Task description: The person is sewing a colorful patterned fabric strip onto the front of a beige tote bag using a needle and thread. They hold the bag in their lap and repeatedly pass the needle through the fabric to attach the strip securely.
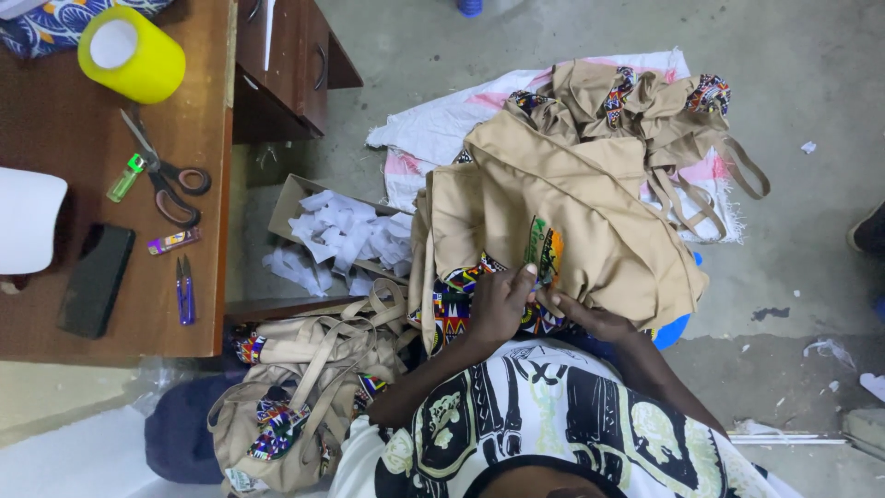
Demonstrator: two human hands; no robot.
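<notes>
The tan canvas tote bag with multicoloured patterned trim, lying on the lap near the scene's centre, is pinched at its small printed label by left hand and right hand, and is best kept taut.

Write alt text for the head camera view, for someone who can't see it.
Seen from above, a person's left hand and right hand grip a tan cloth bag with colourful patterned trim. More tan bags are heaped beside a wooden table holding scissors and yellow tape.
</notes>
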